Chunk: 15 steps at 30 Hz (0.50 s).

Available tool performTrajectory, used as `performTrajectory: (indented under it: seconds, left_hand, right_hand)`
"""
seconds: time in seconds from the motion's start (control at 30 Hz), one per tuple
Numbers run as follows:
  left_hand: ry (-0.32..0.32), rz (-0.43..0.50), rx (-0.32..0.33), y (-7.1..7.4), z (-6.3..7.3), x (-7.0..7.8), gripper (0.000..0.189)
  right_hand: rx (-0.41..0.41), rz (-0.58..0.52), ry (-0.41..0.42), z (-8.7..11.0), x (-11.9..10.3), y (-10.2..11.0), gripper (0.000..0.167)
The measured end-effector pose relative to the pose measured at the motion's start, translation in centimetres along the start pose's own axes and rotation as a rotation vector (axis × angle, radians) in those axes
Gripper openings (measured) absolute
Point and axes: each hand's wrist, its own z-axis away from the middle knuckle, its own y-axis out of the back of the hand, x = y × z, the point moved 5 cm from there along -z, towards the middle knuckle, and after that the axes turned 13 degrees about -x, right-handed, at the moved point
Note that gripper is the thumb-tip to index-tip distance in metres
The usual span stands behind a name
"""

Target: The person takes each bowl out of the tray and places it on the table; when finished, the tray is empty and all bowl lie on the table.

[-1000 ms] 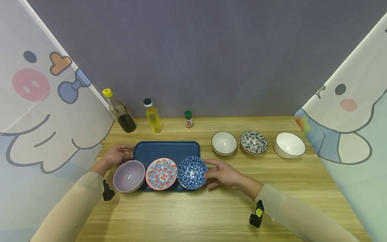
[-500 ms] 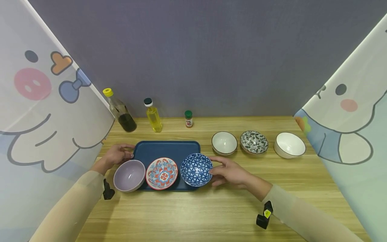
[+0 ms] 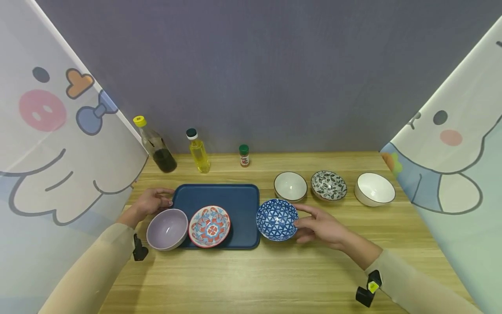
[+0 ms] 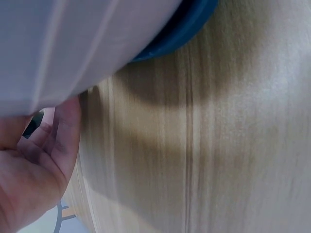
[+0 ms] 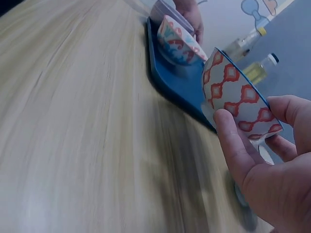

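My right hand (image 3: pixel 322 226) holds a bowl (image 3: pixel 277 220) with a blue-and-white triangle pattern inside and red diamond shapes outside. The thumb is at its rim and fingers lie against its outer wall. In the right wrist view this bowl (image 5: pixel 238 97) is tilted and raised above the table, just right of the blue tray (image 3: pixel 239 196). At the tray's left edge my left hand (image 3: pixel 148 202) grips the rim, partly hidden by the purple bowl (image 3: pixel 167 230) in the left wrist view. That bowl overlaps the tray's left side; a red-rimmed floral bowl (image 3: pixel 209 226) sits beside it.
Along the back stand a dark-sauce bottle (image 3: pixel 164 159), an oil bottle (image 3: pixel 200 157) and a green-capped spice jar (image 3: pixel 244 156). On the right are a dark-rimmed white bowl (image 3: pixel 290 186), a black-leaf bowl (image 3: pixel 329 185) and a deeper white bowl (image 3: pixel 374 189).
My right hand has lifted the blue-patterned bowl off the tray and carried it right, past the tray's edge. The left hand and the other bowls stay where they were.
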Motion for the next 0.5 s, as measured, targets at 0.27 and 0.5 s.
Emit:
performTrajectory:
  seconds: [0.27, 0.5]
  left_hand:
    - [0.002, -0.006, 0.005, -0.1, 0.2, -0.1, 0.058]
    - [0.014, -0.02, 0.008, 0.0, 0.0, -0.3, 0.057]
  right_hand:
    - [0.026, -0.002, -0.02, 2.0, 1.1, 1.6, 0.076]
    - [0.019, -0.02, -0.012, 2.4, 2.4, 2.2, 0.076]
